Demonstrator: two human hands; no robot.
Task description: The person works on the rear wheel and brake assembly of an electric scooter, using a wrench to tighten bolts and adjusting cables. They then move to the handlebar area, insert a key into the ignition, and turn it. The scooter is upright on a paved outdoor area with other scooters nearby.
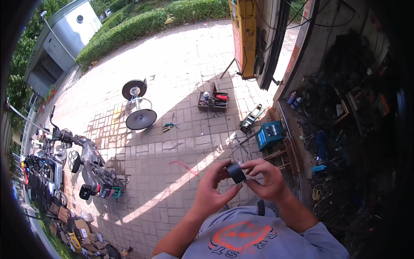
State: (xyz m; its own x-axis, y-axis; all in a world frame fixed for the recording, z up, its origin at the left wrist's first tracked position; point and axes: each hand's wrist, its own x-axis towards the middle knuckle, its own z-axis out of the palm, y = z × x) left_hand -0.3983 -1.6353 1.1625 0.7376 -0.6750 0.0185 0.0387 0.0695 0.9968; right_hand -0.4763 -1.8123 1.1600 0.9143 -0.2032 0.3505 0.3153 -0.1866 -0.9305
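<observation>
In front of my waist, a roll of what looks like black electrical tape (236, 173) is held up between both hands. My left hand (217, 184) grips its left end, thumb below and fingers above. At the opposite end, my right hand (266, 178) has its thumb and fingertips against the roll's edge. Whether a strip of tape is pulled loose cannot be made out. Beyond my hands lies brick paving, with a thin red wire (184, 166) on it. Pliers (167, 128) and a green-handled screwdriver (170, 124) lie farther off.
An open toolbox (212, 103) stands ahead, near a floor jack (251, 119) and a teal machine (269, 134). A stool (141, 119) lies on its side. Left are a parked electric scooter (92, 158) and cardboard scraps (82, 228). A cluttered dark doorway (292, 126) is right.
</observation>
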